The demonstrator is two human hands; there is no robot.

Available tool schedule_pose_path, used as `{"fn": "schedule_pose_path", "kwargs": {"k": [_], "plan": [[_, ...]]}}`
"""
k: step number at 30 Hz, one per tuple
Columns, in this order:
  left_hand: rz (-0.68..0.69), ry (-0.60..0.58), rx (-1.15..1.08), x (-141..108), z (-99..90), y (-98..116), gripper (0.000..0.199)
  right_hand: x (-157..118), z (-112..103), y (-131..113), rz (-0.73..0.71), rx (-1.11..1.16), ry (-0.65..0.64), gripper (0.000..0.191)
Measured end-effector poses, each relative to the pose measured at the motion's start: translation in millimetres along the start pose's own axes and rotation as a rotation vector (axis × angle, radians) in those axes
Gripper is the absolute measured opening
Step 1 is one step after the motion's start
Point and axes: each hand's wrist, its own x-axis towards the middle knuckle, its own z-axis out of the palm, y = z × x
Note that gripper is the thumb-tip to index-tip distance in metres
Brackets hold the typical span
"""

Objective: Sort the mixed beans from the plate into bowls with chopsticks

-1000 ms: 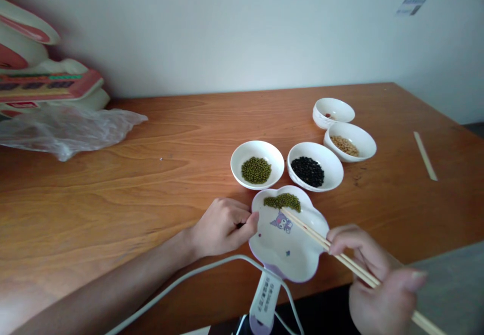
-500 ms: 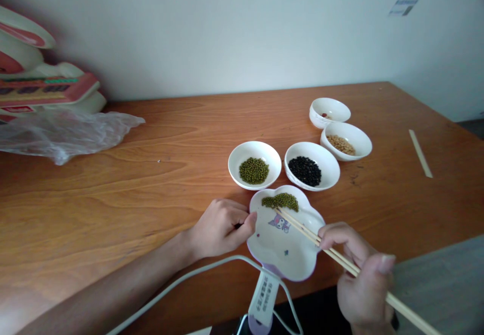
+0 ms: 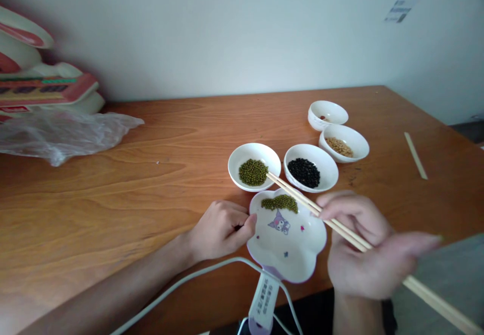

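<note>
The right hand [image 3: 365, 247] grips wooden chopsticks [image 3: 308, 204], tips beside green beans [image 3: 252, 173] in a white bowl [image 3: 235, 159]. The left hand [image 3: 222, 229] curls at the flower-shaped dish [image 3: 302, 257]'s left rim; its hold I cannot tell.

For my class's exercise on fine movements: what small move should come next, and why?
Probably part the chopsticks slightly, to release any bean: the right hand has their tips at the green beans in the white bowl, and similar beans lie in the flower-shaped plate. Whether the tips grip one is too small to tell.
</note>
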Motion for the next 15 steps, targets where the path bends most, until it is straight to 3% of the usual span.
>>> {"fn": "schedule_pose_path", "kwargs": {"k": [4, 9, 15], "plan": [[-0.002, -0.015, 0.009, 0.2, -0.4, 0.4, 0.052, 3.5, 3.7, -1.0, -0.049, 0.031, -0.051, 0.081], [-0.006, -0.018, 0.007, 0.5, -1.0, 1.8, 0.054, -22.0, -24.7, 4.7, -0.030, -0.107, 0.021, 0.087], [0.014, -0.021, -0.009, -0.3, -0.4, -0.9, 0.052, -36.8, -50.3, 7.6, 0.003, -0.298, -0.024, 0.091]]}}
